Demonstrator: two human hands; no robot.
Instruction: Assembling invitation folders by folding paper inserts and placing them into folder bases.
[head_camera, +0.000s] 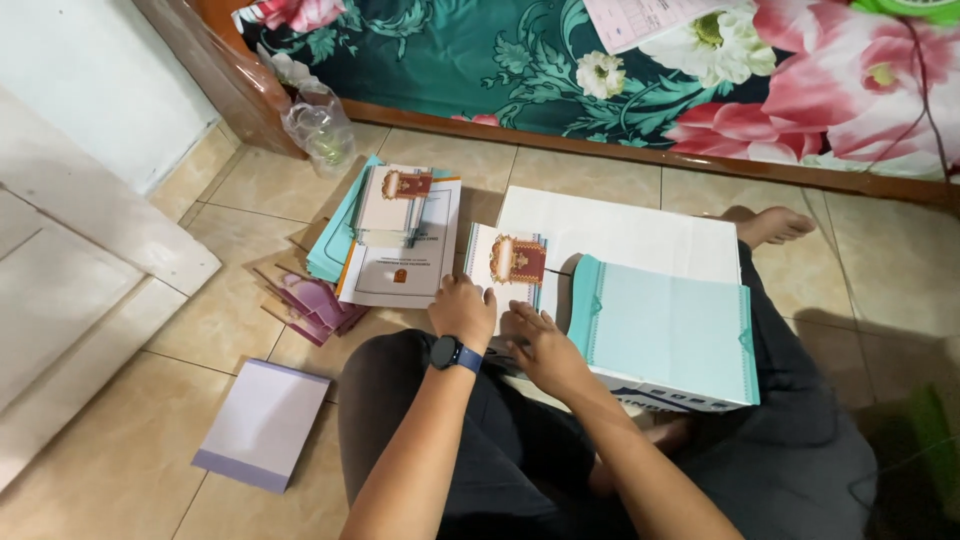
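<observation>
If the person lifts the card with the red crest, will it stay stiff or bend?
The card with the red crest looks thin and flat, so probably light and somewhat bendy. Both hands, left hand and right hand, rest on its lower edge. On the white box it likely slides easily.

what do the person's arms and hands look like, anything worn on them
Both forearms are bare, with no sleeves in view. The left hand has a dark round-faced watch on a blue strap at the wrist. The right hand wears nothing visible: no watch, band or glove. No rings can be made out on either hand at this size.
</observation>
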